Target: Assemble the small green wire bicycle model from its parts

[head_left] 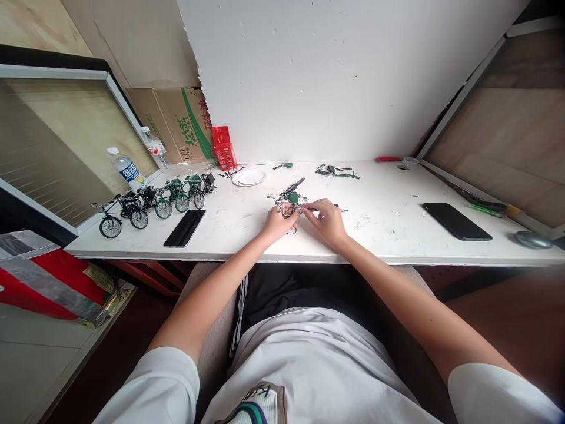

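Note:
Over the middle of the white table, my left hand grips a partly assembled green model bicycle with its fingers closed round the lower part. From the right, my right hand meets it, thumb and forefinger pinched together at the bicycle's side. Whatever small piece lies in that pinch is too tiny to name. My fingers hide much of the bicycle's underside. A thin ring, perhaps a wheel, shows just below my left fingers. Small dark parts lie beside my right hand.
Several finished model bicycles stand at the left, before two plastic bottles. Phones lie on both sides, a left phone and a right phone. Toward the back are white plates, green parts and a red box.

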